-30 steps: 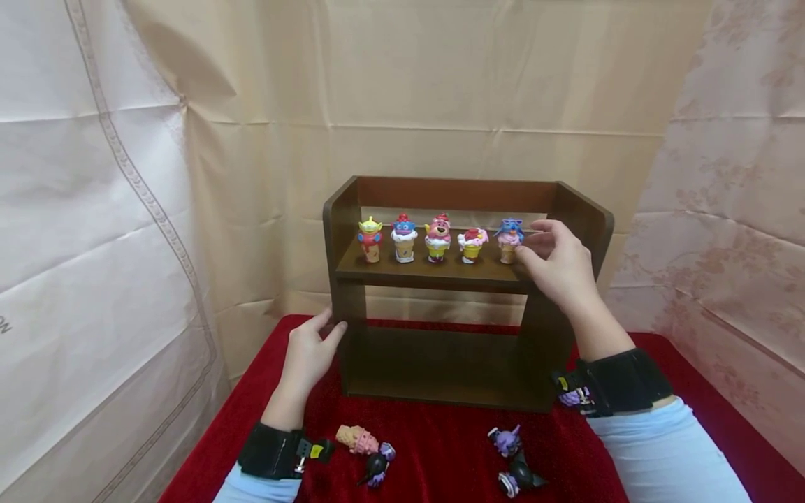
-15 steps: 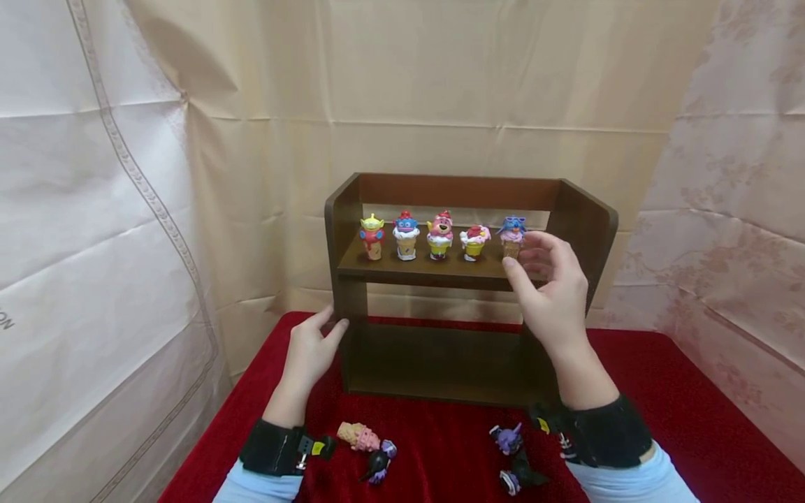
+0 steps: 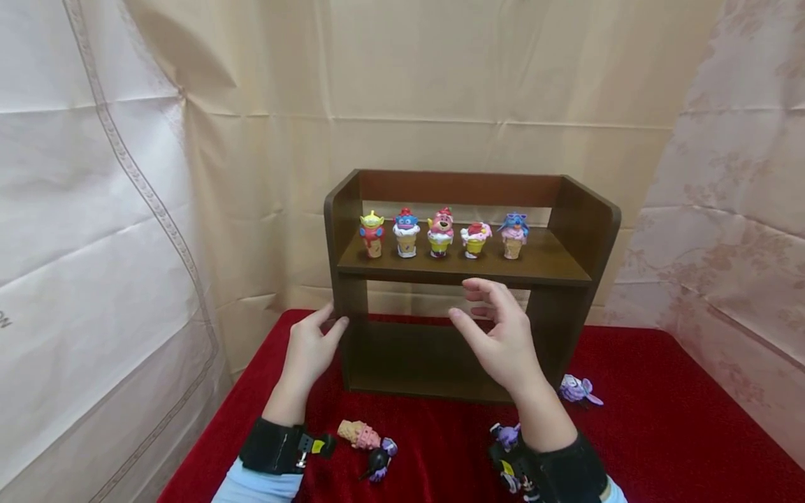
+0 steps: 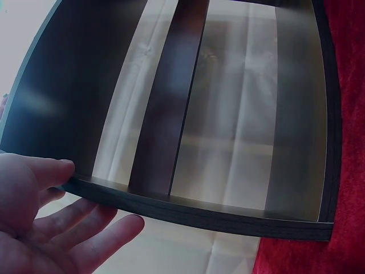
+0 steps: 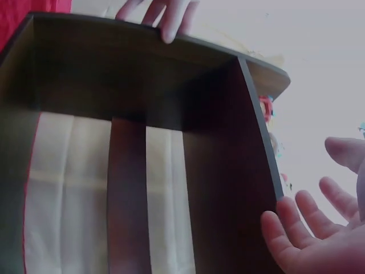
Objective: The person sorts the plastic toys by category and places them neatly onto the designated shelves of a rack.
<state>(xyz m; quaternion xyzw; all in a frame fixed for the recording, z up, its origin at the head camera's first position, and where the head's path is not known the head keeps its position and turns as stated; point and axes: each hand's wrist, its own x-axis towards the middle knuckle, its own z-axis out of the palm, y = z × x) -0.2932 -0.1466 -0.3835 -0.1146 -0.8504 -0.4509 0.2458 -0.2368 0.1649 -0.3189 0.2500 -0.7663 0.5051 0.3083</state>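
Observation:
A brown wooden two-tier shelf (image 3: 465, 278) stands on a red cloth. Several ice-cream-cone toy figures line its upper board, among them a blue-eared figure (image 3: 513, 236) at the right end, a pink bear figure (image 3: 440, 233) and a yellow-headed figure (image 3: 372, 235) at the left end. My left hand (image 3: 311, 349) holds the shelf's left side panel, thumb at the front edge and fingers along the outside, as the left wrist view (image 4: 63, 225) shows. Loosely bent and holding nothing, my right hand (image 3: 499, 335) hovers before the lower tier, below the upper board.
On the cloth at front left lie a pink cone piece (image 3: 358, 434) and a black-and-purple piece (image 3: 379, 461). A purple piece (image 3: 506, 435) lies front right, partly covered by the right wrist strap. Another purple figure (image 3: 580, 390) lies right of the shelf. Beige curtains hang behind.
My right hand has let go of the blue-eared figure and drawn down and left, away from the upper board. The figure stands in place. My left hand has stayed put.

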